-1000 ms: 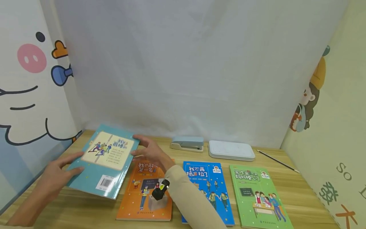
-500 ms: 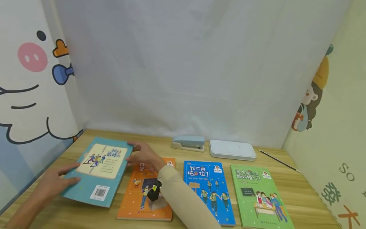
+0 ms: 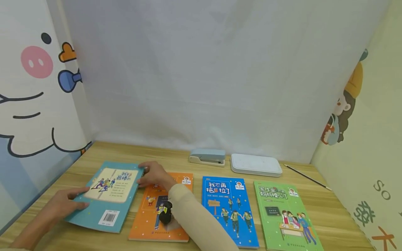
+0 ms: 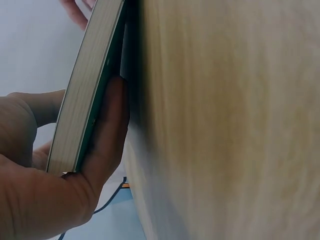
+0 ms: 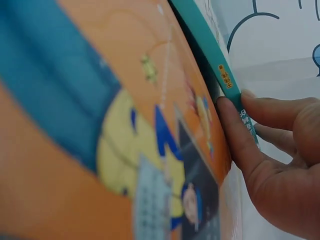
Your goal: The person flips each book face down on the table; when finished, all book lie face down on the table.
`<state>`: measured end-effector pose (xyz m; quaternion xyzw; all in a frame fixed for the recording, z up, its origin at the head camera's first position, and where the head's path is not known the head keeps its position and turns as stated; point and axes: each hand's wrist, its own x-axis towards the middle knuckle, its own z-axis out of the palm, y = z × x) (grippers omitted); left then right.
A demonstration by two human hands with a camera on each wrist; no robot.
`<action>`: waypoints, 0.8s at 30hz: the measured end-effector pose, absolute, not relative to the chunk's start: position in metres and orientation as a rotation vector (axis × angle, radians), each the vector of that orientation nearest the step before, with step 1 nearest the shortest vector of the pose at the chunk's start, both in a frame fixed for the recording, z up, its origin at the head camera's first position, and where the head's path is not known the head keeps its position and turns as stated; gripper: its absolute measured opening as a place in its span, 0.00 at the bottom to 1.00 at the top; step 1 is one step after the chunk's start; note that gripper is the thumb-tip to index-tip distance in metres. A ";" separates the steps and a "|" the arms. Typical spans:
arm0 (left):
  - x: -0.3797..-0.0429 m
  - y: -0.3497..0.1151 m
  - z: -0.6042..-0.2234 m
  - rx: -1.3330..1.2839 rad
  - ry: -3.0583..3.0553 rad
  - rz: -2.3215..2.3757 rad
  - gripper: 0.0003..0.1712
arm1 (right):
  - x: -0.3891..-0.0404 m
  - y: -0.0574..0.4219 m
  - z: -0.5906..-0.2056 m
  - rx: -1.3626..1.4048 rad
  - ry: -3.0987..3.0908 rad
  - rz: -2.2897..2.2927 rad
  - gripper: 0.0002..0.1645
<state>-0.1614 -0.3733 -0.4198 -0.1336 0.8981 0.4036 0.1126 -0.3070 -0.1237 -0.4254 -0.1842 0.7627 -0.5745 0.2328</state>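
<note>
A pale cloth (image 3: pixel 220 87) hangs behind your wooden table (image 3: pixel 163 153), where, in the head view, an orange book (image 3: pixel 146 219), a blue book (image 3: pixel 230 226) and a green book (image 3: pixel 273 228) lie in a row before a stapler (image 3: pixel 207 157), a white case (image 3: pixel 255 164) and a pencil (image 3: pixel 307 177). At the left of that row is the teal book (image 3: pixel 98 212), back cover up, between your left hand (image 3: pixel 62 204) and right hand (image 3: pixel 155 175), both gripping it. The left wrist view shows your left fingers curled round the page edge, one beneath the book, with a dark gap above the wood. In the right wrist view, your right fingers pinch the lettered spine, just beside the orange book. You seem to be placing the teal book; the next move probably calls for lowering it evenly, then freeing the finger underneath.
</note>
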 end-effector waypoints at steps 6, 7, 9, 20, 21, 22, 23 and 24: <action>-0.161 -0.377 -0.424 -0.397 2.604 1.163 0.43 | -0.305 -0.126 -0.423 -0.482 2.129 -1.562 0.36; -0.161 -0.378 -0.425 -0.392 2.601 1.162 0.43 | -0.305 -0.126 -0.423 -0.480 2.126 -1.563 0.36; -0.162 -0.380 -0.426 -0.386 2.612 1.138 0.44 | -0.305 -0.126 -0.423 -0.474 2.130 -1.557 0.36; -0.165 -0.383 -0.429 -0.351 2.768 0.844 0.42 | -0.309 -0.116 -0.415 -0.619 2.223 -1.392 0.36; -0.166 -0.383 -0.429 -0.338 2.789 0.801 0.41 | -0.310 -0.115 -0.414 -0.629 2.206 -1.386 0.35; -0.166 -0.382 -0.428 -0.329 2.807 0.762 0.41 | -0.310 -0.113 -0.413 -0.635 2.181 -1.386 0.34; -0.166 -0.382 -0.427 -0.324 2.822 0.728 0.41 | -0.311 -0.112 -0.411 -0.644 2.159 -1.388 0.34; -0.166 -0.381 -0.427 -0.323 2.836 0.688 0.41 | -0.311 -0.110 -0.410 -0.649 2.133 -1.396 0.33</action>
